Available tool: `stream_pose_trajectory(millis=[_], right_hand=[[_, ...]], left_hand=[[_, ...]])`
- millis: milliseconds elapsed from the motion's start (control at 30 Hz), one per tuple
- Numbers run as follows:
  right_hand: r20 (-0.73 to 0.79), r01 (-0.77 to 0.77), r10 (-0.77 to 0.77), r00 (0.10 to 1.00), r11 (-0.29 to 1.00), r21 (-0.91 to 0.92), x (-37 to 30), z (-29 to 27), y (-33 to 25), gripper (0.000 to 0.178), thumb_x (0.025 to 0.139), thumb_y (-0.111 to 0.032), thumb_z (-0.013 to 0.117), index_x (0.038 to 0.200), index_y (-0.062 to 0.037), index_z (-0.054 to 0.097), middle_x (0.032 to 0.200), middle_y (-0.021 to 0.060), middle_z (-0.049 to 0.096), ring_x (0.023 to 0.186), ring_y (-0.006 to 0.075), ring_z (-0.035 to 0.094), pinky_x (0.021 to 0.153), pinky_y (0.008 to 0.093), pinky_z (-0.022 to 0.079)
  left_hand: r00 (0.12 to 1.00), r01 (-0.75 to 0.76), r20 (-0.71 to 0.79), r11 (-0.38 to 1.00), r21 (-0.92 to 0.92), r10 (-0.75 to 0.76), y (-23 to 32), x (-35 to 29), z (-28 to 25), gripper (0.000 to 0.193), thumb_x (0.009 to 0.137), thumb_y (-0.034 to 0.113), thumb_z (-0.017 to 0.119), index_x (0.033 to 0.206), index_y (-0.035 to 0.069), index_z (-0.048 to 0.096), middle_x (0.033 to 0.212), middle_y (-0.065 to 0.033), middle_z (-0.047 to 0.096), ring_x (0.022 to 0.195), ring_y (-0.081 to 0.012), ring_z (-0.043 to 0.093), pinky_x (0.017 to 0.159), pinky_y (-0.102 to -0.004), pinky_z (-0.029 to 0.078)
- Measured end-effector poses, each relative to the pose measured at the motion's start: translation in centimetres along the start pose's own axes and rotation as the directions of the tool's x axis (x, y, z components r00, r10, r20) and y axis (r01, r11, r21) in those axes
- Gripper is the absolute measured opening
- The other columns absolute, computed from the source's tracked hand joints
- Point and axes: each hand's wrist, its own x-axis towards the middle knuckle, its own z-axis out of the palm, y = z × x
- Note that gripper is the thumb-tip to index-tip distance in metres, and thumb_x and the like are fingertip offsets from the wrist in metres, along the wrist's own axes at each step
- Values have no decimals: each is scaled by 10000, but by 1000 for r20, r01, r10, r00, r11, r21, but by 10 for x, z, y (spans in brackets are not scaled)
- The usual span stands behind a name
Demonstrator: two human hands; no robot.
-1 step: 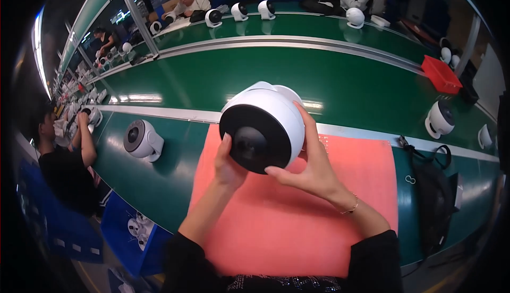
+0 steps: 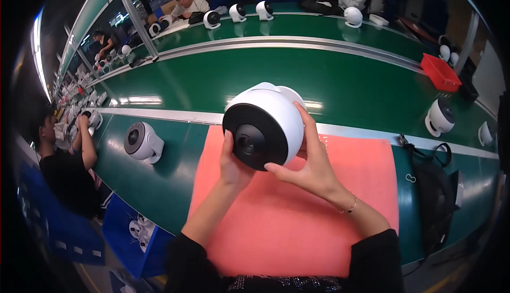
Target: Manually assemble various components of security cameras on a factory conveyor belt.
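Between both hands I hold a round white security camera (image 2: 291, 125) above a pink foam mat (image 2: 297, 229). Its black front disc with the dark lens faces toward me and to the left. My left hand (image 2: 235, 165) grips the lower left of the ball, thumb on the disc's edge. Around the right side wraps my right hand (image 2: 313, 168), its thumb at the bottom rim of the disc and its fingers up the white shell. Some fingertips behind the ball are hidden. To the left on the bench stands a similar camera (image 2: 143, 141) with a grey front ring.
A green conveyor (image 2: 319, 75) runs beyond the mat. At right are another white camera (image 2: 440, 117), a black bag (image 2: 430, 197) and a red bin (image 2: 441, 73). A blue crate (image 2: 125, 240) sits low left. A co-worker (image 2: 69, 160) works at left; others sit across the line.
The held camera has turned slightly in my hands, and its lens shows more clearly. Both hands keep their grip almost in place.
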Motion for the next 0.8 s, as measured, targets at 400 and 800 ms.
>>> stream_pose_trajectory(millis=[400, 800], right_hand=[[-61, -1, 1, 998, 1000, -1, 8, -17, 34, 1026, 655, -196, 791, 1453, -92, 153, 1314, 236, 445, 1161, 329, 524, 941, 418, 486], [-353, -212, 662, 662, 616, 758, 34, -93, 117, 725, 808, -364, 687, 1300, -75, 240, 1260, 207, 356, 1088, 361, 506, 940, 459, 477]], left_hand=[[970, -175, -161, 982, 68, 184, -46, 40, 14, 719, 884, 657, 350, 1361, 119, 345, 1322, -77, 445, 1221, -224, 454, 1017, -401, 406], [848, -522, 481, -195, 830, -223, -62, 13, -38, 715, 846, 482, 552, 1376, 41, 364, 1422, -243, 320, 1319, -374, 317, 1090, -491, 240]])
